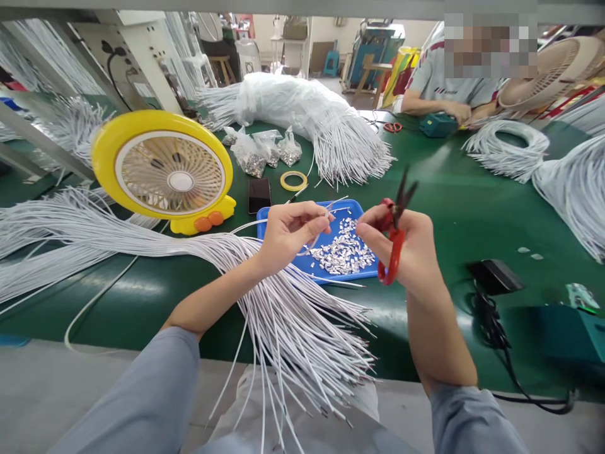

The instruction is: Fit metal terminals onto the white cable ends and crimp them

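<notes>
My left hand [295, 236] pinches a white cable [317, 238] near its end, above a blue tray [267, 214]. In the tray lies a heap of small silvery metal pieces [343, 249]. My right hand [409, 249] is closed around a pair of scissors with red handles [397, 252], their dark blades pointing up and away from the cable. Whether the right fingertips also hold a small piece is too small to tell. Under my left forearm a thick bundle of white cables [283, 309] spreads its cut ends toward the table's front edge.
A yellow fan [163, 170] stands at left. Behind the tray are a phone [259, 195], a tape roll [293, 181], bags of metal parts [255, 154] and a wrapped cable bundle [302, 113]. A teal device [571, 334] sits at right; a co-worker [454, 88] sits opposite.
</notes>
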The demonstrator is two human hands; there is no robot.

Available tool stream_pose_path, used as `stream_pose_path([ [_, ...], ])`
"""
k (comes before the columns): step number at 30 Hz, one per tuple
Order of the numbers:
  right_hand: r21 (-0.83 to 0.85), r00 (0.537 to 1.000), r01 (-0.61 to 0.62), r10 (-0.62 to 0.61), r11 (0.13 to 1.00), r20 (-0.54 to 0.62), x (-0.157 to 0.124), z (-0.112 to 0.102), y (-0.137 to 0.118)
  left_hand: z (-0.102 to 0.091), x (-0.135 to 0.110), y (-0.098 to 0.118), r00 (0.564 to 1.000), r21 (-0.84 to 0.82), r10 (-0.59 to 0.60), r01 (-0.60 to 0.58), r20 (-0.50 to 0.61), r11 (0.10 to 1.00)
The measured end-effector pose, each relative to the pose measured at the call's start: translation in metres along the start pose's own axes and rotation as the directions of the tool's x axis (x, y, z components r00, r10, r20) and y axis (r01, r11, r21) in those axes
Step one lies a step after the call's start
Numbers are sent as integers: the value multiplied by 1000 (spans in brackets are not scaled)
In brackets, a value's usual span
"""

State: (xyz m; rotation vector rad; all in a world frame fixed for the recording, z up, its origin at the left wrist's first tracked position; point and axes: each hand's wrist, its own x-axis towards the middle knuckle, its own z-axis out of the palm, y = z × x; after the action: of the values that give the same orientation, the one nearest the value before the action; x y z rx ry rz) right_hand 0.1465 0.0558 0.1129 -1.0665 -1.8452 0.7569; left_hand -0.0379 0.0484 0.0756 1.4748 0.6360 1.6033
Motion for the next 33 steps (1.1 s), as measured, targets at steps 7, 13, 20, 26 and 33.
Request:
stream_pose_path([
  [7,258,959,246,-195,934,-205,-12,15,-5,12,-7,3,992,115,43,-57,117,992],
  [13,211,964,247,-218,946,-150,-15,12,-7,13,-8,0,987,138,60,-81,151,987],
  [20,179,974,184,-155,966,-167,-13,16,-7,15,-10,-1,984,324,156,-175,86,930],
  [26,225,971,200,-162,953,-179,-14,17,-6,16,-10,-2,978,348,200,-210,65,914],
  [33,196,967,232,-205,953,-148,-14,16,-5,16,-9,-3,977,294,202,-215,74,931],
])
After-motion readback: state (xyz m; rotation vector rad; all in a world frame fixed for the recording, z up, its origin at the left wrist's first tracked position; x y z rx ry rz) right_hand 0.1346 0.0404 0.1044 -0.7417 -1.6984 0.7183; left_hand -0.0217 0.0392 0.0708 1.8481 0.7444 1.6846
